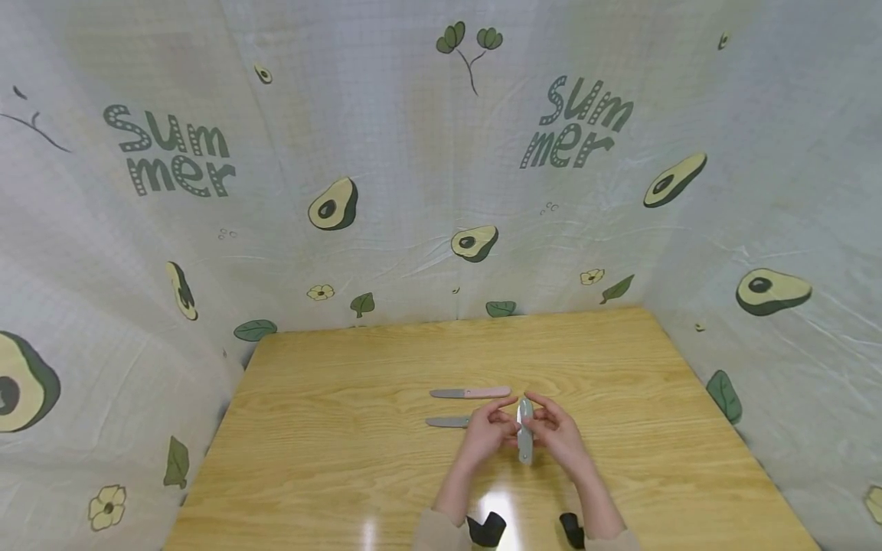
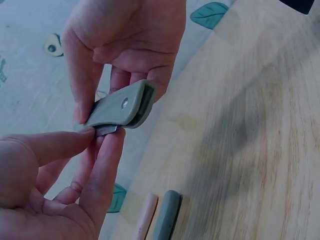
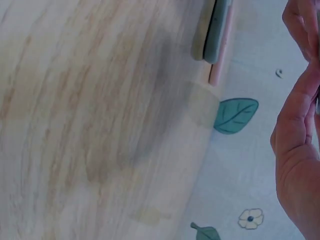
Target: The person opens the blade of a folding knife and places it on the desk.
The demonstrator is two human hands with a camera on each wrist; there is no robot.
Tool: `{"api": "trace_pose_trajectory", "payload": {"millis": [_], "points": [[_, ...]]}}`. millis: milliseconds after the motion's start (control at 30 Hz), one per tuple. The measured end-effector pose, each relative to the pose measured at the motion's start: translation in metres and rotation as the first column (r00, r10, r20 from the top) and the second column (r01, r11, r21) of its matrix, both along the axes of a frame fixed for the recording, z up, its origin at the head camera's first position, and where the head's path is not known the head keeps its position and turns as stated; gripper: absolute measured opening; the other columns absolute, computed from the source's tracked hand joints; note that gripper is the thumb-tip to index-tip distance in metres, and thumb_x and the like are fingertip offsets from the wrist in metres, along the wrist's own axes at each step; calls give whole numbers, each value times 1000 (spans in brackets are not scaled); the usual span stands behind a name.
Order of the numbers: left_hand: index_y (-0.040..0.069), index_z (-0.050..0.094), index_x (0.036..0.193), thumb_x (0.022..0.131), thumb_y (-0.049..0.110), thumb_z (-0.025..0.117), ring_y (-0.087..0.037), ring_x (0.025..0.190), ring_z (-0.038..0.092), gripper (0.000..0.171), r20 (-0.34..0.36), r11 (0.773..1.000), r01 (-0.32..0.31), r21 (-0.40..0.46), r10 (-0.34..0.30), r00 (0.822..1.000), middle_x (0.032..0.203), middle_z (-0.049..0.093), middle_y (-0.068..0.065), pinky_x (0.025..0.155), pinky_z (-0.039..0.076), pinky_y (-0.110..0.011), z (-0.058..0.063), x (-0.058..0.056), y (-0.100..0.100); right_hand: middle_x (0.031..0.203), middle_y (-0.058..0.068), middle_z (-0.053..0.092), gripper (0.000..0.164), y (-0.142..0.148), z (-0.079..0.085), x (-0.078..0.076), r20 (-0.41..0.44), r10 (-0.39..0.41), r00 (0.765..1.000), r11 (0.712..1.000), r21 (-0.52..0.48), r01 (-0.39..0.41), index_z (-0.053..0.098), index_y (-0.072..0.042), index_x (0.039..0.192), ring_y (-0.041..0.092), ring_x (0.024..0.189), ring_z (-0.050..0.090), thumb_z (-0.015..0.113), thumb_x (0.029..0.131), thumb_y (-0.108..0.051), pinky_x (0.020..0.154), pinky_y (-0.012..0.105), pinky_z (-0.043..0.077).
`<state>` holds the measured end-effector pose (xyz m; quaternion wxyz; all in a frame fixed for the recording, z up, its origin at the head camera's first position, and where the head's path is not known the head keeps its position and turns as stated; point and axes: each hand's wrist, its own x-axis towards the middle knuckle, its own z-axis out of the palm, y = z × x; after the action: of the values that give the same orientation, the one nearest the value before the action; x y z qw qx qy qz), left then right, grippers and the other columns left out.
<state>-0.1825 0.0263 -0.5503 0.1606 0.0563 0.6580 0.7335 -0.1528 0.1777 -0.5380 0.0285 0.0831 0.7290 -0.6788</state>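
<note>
A folding knife [image 1: 526, 444] with a grey-green handle is held upright between both hands above the table. My left hand [image 1: 485, 436] pinches its blade between thumb and fingertips, while my right hand [image 1: 560, 438] grips the handle. In the left wrist view, the green handle [image 2: 117, 107] shows a rivet and an open slot, and a bit of blade [image 2: 106, 130] sticks out from its lower edge at the left fingertips. Much of the knife lies beyond the right edge of the right wrist view.
A pink-handled knife [image 1: 485, 392] lies unfolded on the wooden table [image 1: 331, 444], beyond the hands. Nearer lies a second unfolded knife [image 1: 446, 422], its green handle [image 2: 167, 216] mostly behind the left hand in the head view. Avocado-print cloth [image 1: 406, 153] hangs around the table's back and sides.
</note>
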Motion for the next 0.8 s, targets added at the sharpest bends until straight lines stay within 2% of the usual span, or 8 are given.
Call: {"api": "trace_pose_trajectory", "payload": {"millis": [133, 333, 500, 633, 733, 800], "points": [[-2, 55, 135, 85, -10, 59, -10, 73, 60, 50, -16, 997, 58, -42, -59, 998, 87, 62, -11, 75, 60, -50, 6, 2, -9, 100, 13, 55, 49, -2, 4, 2, -27, 53, 998, 998, 25, -52, 51, -3, 139, 15, 83, 61, 64, 91, -2, 64, 34, 60], [0, 56, 135, 87, -9, 59, -11, 76, 59, 49, -50, 994, 84, -74, -88, 995, 92, 56, -9, 76, 60, -49, 11, 5, -18, 101, 13, 53, 47, -7, 8, 3, -26, 59, 998, 998, 19, -58, 52, -3, 137, 17, 83, 61, 64, 91, -2, 65, 38, 61], [2, 56, 135, 87, -8, 58, -11, 76, 59, 50, -66, 994, 76, -79, -81, 995, 92, 54, -8, 77, 59, -53, 13, 6, -23, 100, 14, 52, 47, -11, 13, 3, -31, 72, 997, 997, 7, -71, 52, -2, 137, 16, 83, 61, 64, 92, -1, 66, 39, 61], [5, 59, 133, 90, -4, 59, -11, 74, 60, 44, -72, 997, 57, -45, -61, 996, 89, 54, -4, 78, 57, -58, 12, 6, -26, 101, 13, 54, 48, -13, 17, 2, -28, 79, 996, 997, 15, -79, 53, -3, 138, 17, 84, 61, 65, 92, -3, 65, 37, 61], [4, 59, 133, 94, 2, 60, -11, 72, 61, 39, -78, 998, 53, -20, -55, 995, 88, 55, -2, 77, 59, -53, 11, 6, -29, 103, 13, 55, 48, -15, 17, 2, -24, 85, 996, 996, 21, -85, 53, -3, 138, 17, 84, 61, 65, 92, -4, 65, 38, 61], [2, 59, 132, 95, 6, 61, -10, 71, 60, 37, -77, 999, 41, -7, -42, 996, 88, 57, -1, 74, 60, -45, 11, 6, -31, 103, 13, 56, 47, -17, 17, 1, -22, 92, 996, 996, 21, -92, 53, -3, 138, 17, 84, 61, 65, 92, -4, 67, 41, 61]]}}
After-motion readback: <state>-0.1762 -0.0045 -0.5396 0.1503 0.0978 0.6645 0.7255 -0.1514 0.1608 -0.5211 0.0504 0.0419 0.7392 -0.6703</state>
